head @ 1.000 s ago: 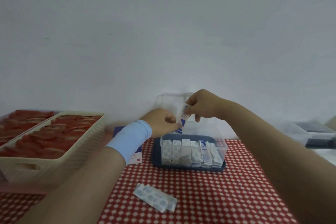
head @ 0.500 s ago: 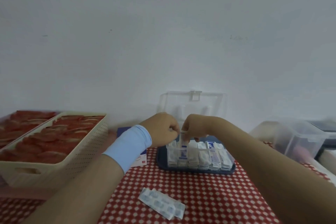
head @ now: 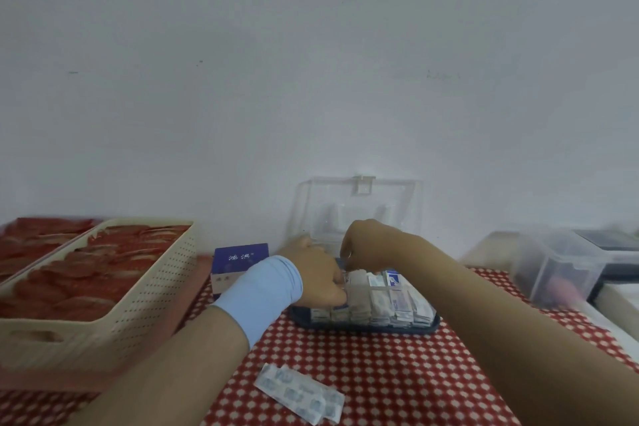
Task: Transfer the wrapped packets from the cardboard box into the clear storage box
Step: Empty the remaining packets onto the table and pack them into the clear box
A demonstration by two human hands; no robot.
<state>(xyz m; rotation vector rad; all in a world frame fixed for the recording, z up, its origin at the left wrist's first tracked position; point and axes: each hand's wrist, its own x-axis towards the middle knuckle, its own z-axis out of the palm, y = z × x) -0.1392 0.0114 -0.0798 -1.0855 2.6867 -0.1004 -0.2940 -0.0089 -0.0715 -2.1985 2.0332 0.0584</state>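
Tucking a white wrapped packet [head: 356,282] into the row [head: 392,304], the right hand [head: 366,245] is pinching its top inside the clear plastic storage box with a dark blue base [head: 366,328], far centre. The left hand [head: 316,275] is curling against the row's left end; gripping or not, I cannot tell. The small blue-and-white cardboard box [head: 238,261] is sitting just left. Next, I judge: releasing, then fetching another packet.
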